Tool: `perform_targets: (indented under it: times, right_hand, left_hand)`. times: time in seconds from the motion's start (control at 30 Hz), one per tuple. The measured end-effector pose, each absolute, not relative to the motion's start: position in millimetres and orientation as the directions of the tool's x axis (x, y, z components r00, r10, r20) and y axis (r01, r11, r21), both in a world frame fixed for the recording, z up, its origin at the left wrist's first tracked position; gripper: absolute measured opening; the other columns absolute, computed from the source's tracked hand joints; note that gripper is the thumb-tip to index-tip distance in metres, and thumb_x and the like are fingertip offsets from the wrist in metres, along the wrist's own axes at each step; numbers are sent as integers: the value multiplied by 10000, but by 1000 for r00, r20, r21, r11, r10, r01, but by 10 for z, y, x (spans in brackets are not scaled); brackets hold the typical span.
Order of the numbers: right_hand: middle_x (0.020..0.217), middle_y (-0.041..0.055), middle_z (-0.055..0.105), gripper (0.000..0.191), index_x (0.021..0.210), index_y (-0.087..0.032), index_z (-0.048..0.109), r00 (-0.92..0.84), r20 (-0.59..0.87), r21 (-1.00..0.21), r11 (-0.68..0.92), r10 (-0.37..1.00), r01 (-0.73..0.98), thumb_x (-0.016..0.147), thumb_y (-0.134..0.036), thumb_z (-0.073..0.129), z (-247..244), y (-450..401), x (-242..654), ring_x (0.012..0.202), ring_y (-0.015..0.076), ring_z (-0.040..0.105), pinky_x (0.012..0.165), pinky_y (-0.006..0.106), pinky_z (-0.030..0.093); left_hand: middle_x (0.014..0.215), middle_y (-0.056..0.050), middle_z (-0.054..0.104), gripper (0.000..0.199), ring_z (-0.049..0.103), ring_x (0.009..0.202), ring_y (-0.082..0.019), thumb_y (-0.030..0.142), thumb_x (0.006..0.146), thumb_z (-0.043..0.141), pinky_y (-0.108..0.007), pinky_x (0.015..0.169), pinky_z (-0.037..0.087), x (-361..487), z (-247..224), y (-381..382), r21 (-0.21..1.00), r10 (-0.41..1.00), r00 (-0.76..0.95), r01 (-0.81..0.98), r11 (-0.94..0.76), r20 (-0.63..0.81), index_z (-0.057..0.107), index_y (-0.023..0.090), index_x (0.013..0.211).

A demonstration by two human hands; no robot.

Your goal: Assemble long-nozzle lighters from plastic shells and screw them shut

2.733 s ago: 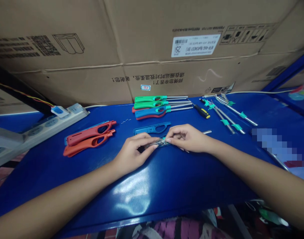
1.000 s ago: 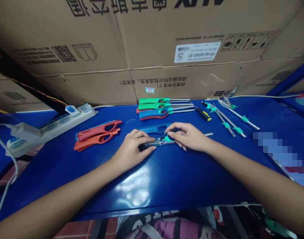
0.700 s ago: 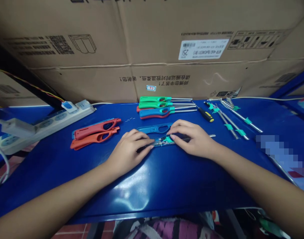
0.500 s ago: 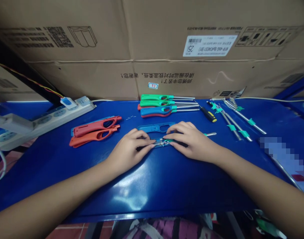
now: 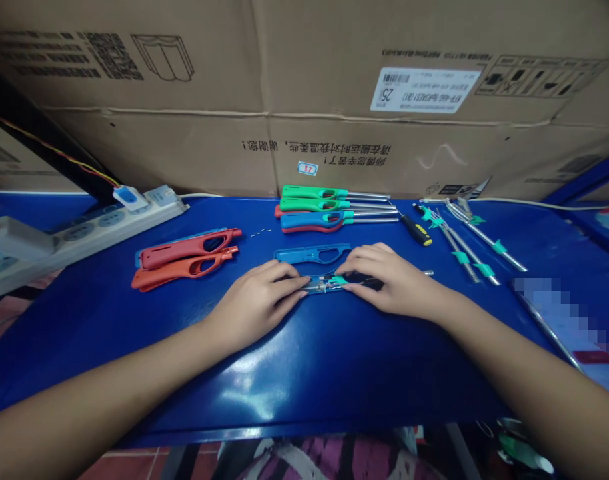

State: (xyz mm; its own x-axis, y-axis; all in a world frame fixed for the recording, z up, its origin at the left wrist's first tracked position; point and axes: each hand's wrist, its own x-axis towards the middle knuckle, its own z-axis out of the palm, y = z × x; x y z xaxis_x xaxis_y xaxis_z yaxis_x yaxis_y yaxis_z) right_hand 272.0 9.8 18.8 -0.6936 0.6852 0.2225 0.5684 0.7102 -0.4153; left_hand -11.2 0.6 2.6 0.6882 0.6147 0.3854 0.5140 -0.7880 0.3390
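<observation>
Between my hands lies an opened gas lighter (image 5: 322, 285), a blue shell half with a clear tube, thin wires and a green trigger (image 5: 338, 280) in it. My left hand (image 5: 259, 297) is closed, its fingertips pinching the lighter's left end. Closed as well, my right hand (image 5: 389, 277) grips it around the trigger with thumb and fingers, covering much of that end. The tip of a metal rod (image 5: 429, 273) shows beyond the right hand. Just behind the lighter rests a separate blue shell half (image 5: 312, 255).
Red and orange shell halves (image 5: 184, 261) lie left, near a white power strip (image 5: 97, 230). Several long-nosed lighters (image 5: 314, 207) lie at the back beside a black-and-yellow screwdriver (image 5: 417, 230). Metal rods with green triggers (image 5: 477, 233) are at right. A cardboard box (image 5: 324, 73) stands behind.
My right hand's fingertips have shifted slightly right along the lighter, so more of the green trigger shows. My left hand keeps its pinch. The view has shifted a little.
</observation>
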Motion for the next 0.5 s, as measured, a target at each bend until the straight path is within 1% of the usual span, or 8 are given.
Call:
perform_targets:
  times: [0.13,0.2,0.27,0.37,0.5]
  right_hand:
    - [926,13,697,141,1029,-214,656,-665,180,-492,652,725,577,921,-296,693,196,130,2745,894,178,622,862,338,377]
    - [904,7,696,123,987,-206,652,-655,167,-533,626,737,569,904,-275,713,202,139,2742,871,169,621,851,326,386]
    - [917,9,704,90,948,-202,648,-663,159,-551,623,732,555,908,-259,707,208,144,2736,870,166,621,858,324,389]
    - [948,12,710,57,937,-208,650,-692,166,-524,658,702,541,938,-261,670,211,147,2730,898,169,622,877,336,372]
    - [975,23,704,51,970,-214,658,-715,200,-466,707,670,532,965,-258,632,197,136,2719,936,178,630,884,348,350]
  left_hand:
    - [1040,-93,704,264,630,941,-214,261,1001,568,-388,850,550,-121,34,8,327,617,690,524,-786,379,685,151,1210]
    - [1037,-88,706,255,620,932,-216,256,1002,561,-385,839,548,-116,50,-4,303,614,692,534,-789,379,683,164,1206]
    - [1075,-94,697,267,605,967,-226,241,999,557,-392,857,541,-102,66,-27,272,606,692,542,-795,392,670,175,1232]
    - [1231,-116,651,327,572,1122,-256,237,998,546,-435,965,513,-69,73,-72,255,603,702,547,-797,379,620,183,1313]
    - [1412,-120,559,431,502,1296,-276,208,1021,463,-488,1069,459,-32,33,-108,262,558,785,498,-827,268,501,231,1450]
